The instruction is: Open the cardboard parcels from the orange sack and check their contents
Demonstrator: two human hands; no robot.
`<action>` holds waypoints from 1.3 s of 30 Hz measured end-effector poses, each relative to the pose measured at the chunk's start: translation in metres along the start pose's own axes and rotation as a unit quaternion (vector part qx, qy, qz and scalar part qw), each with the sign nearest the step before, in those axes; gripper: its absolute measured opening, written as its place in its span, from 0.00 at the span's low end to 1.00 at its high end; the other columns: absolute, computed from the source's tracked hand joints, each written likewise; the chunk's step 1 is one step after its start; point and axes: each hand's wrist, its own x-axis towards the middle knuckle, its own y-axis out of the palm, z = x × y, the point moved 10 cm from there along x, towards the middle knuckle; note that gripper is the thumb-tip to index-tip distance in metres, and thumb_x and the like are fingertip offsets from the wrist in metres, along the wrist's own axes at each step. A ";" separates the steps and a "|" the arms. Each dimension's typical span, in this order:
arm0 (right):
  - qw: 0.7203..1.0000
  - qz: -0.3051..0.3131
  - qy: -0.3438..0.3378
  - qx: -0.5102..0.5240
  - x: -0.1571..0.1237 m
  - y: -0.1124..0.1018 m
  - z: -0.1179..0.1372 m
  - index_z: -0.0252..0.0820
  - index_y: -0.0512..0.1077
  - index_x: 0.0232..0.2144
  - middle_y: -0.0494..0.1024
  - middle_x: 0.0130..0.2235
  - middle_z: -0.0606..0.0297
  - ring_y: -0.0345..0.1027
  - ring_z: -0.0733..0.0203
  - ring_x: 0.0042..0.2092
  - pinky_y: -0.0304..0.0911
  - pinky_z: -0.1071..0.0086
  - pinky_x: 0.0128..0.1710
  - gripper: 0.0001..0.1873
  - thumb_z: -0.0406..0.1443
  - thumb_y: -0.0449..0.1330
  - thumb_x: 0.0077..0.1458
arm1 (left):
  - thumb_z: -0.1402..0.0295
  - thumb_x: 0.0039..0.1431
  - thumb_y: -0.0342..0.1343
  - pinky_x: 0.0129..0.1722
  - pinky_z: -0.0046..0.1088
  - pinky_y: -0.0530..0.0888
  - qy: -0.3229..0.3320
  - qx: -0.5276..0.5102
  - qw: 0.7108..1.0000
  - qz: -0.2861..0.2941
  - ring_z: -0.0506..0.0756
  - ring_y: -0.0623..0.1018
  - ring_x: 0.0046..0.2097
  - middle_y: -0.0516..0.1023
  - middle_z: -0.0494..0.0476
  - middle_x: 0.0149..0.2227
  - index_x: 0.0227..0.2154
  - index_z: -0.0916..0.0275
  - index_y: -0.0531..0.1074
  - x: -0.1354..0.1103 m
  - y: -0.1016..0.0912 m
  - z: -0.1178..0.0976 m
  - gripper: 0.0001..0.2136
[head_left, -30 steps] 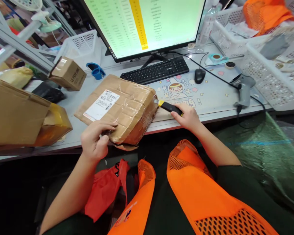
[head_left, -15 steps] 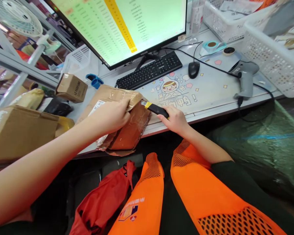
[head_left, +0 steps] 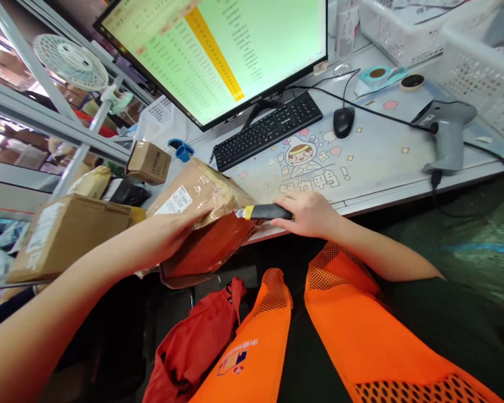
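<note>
A taped cardboard box (head_left: 204, 182) with a white label (head_left: 174, 201) rests tilted at the desk's front edge. My left hand (head_left: 178, 226) holds its near side, fingers along the upper edge; part of the grip is hidden. In my right hand (head_left: 306, 212) is a utility knife (head_left: 266, 212) with a black and yellow handle. Its blade end meets the box's right corner, where crumpled clear tape shows. How deep the blade sits cannot be made out.
Behind the box are a keyboard (head_left: 269, 131), a monitor (head_left: 235, 50) and a mouse (head_left: 343, 121). A barcode scanner (head_left: 447, 134) with a cable stands right, near white baskets (head_left: 479, 73). Left are a larger carton (head_left: 75, 235) and a small box (head_left: 149, 162).
My left hand has slid back from the box's right corner toward its near-left side. The box has turned and tilted. The knife lies more level, its blade at the corner. The view has shifted.
</note>
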 end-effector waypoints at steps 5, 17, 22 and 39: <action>0.993 0.054 -0.095 -0.037 0.018 -0.001 0.024 0.37 0.81 0.47 0.81 0.39 0.56 0.70 0.55 0.37 0.47 0.63 0.33 0.26 0.54 0.59 0.70 | 0.73 0.64 0.48 0.47 0.46 0.81 -0.072 0.093 0.981 -0.154 0.71 0.84 0.52 0.80 0.77 0.59 0.67 0.68 0.70 -0.043 0.034 -0.011 0.28; 0.951 0.064 -0.291 -0.080 0.110 0.016 0.003 0.41 0.79 0.49 0.81 0.40 0.58 0.69 0.56 0.36 0.50 0.65 0.36 0.31 0.59 0.51 0.71 | 0.69 0.69 0.60 0.42 0.36 0.81 0.150 0.120 0.873 -0.448 0.62 0.87 0.43 0.88 0.66 0.45 0.68 0.61 0.71 -0.086 0.051 -0.002 0.26; 0.984 0.007 -0.171 -0.044 0.151 0.009 -0.041 0.38 0.78 0.52 0.82 0.44 0.54 0.73 0.52 0.44 0.56 0.64 0.39 0.32 0.58 0.51 0.71 | 0.63 0.75 0.54 0.43 0.35 0.83 0.174 0.047 0.845 -0.503 0.62 0.88 0.45 0.88 0.66 0.43 0.65 0.62 0.75 -0.114 0.053 0.007 0.21; 0.974 0.095 -0.202 0.031 0.086 0.017 -0.006 0.42 0.81 0.48 0.82 0.37 0.56 0.73 0.52 0.38 0.56 0.63 0.36 0.32 0.61 0.53 0.68 | 0.47 0.73 0.48 0.32 0.33 0.69 -0.160 -0.133 0.926 -0.314 0.53 0.70 0.25 0.64 0.52 0.18 0.18 0.60 0.71 -0.055 0.028 0.079 0.30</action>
